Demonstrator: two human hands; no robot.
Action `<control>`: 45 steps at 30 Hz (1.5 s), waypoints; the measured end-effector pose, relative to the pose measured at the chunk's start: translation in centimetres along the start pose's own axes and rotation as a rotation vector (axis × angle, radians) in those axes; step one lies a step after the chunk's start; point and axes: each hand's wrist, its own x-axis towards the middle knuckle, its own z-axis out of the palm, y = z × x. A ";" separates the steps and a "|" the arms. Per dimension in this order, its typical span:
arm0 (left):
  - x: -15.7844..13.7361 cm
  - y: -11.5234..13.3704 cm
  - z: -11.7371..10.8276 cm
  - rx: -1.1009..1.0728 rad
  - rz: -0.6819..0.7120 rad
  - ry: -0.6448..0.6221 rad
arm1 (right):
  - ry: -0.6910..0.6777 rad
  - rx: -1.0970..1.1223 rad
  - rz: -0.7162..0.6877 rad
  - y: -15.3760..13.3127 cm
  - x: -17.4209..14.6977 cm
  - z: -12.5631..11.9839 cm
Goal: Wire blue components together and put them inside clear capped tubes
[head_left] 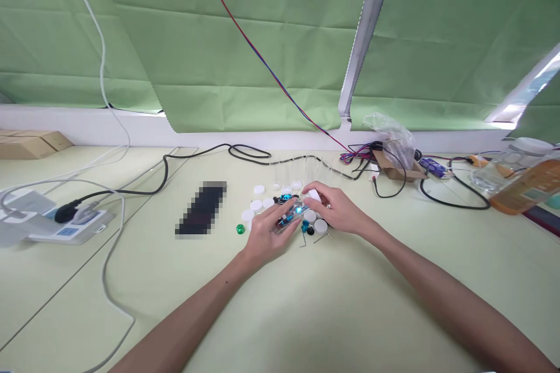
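My left hand point(266, 234) is wrapped round a small clear tube point(287, 220) with dark and bright blue pieces in it. At the tube's upper right end, my right hand point(340, 208) has its thumb and fingers closed on a white cap point(312, 194); whether the cap is seated cannot be seen. Several white round caps point(256, 205) lie around both hands. Below the tube are a blue piece point(305, 225), a black round piece point(310, 231) and a bent hex key point(303, 240). A green knob-like piece point(240, 229) lies left of my left hand.
Clear upright tubes point(310, 170) stand behind my hands. A blurred dark rectangle point(202, 208) lies to the left, beyond it a power strip point(72, 230) with cables. At right are an open cardboard box point(400, 170), a plastic bag point(396, 139) and an orange bottle point(527, 186).
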 end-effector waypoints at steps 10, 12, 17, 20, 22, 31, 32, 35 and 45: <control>-0.5 -0.6 0.2 -0.029 0.069 -0.038 | -0.026 0.120 0.058 0.9 -0.1 1.1; -0.6 -0.7 0.3 -0.025 0.080 -0.035 | -0.008 0.121 0.061 1.0 -0.1 1.3; -0.5 -0.7 0.2 -0.016 0.077 -0.044 | 0.032 0.094 0.063 0.9 -0.2 1.7; -0.5 -0.6 0.2 -0.016 0.069 -0.056 | 0.044 0.074 0.068 0.8 -0.3 1.8; -0.5 -0.6 0.2 -0.016 0.065 -0.060 | 0.055 0.064 0.067 0.7 -0.4 1.9; -0.5 -0.5 0.2 -0.021 0.049 -0.080 | 0.089 0.001 0.051 0.8 -0.5 2.3; -0.6 -0.4 0.2 -0.021 0.046 -0.084 | 0.090 -0.003 0.049 0.7 -0.5 2.3; -0.5 -0.4 0.1 -0.023 0.046 -0.087 | 0.095 -0.017 0.035 0.7 -0.5 2.2; -0.7 -0.6 0.3 0.011 0.050 -0.102 | 0.145 -0.079 -0.009 0.8 -0.5 2.5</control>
